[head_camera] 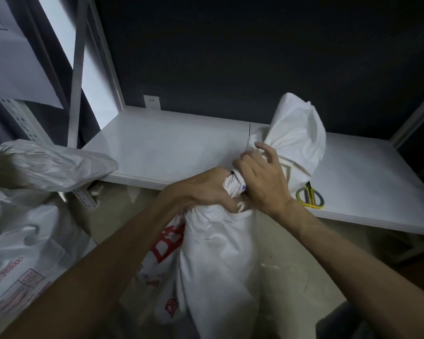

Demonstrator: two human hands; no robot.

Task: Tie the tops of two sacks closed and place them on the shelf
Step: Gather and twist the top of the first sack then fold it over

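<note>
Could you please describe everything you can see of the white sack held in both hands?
The white sack looks like woven plastic with red print on its side. It stands upright in front of the front edge of the white shelf. Its neck is gathered and twisted; the left hand and right hand grip it there, and the loose top flares past them over the shelf.
</note>
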